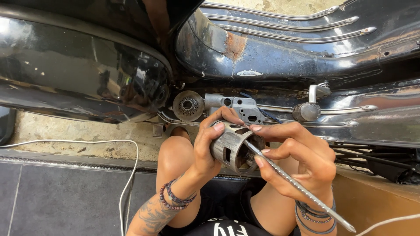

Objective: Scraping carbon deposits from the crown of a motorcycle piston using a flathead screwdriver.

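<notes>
My left hand (208,146) grips a grey metal piston (227,146) with cut-out windows, its hollow end turned toward me. My right hand (302,164) holds a long thin metal file (302,188) like a pencil, its tip inside the piston's hollow. Both hands are over my bare knees, right below the black scooter body (262,48). Bead bracelets sit on both wrists.
A round finned metal part (188,105) and a grey cast housing (245,108) sit on the scooter's side just above the hands. A brake pedal (308,109) is to the right. A white cable (127,175) runs across the floor at left. A drain grate (65,162) crosses the floor.
</notes>
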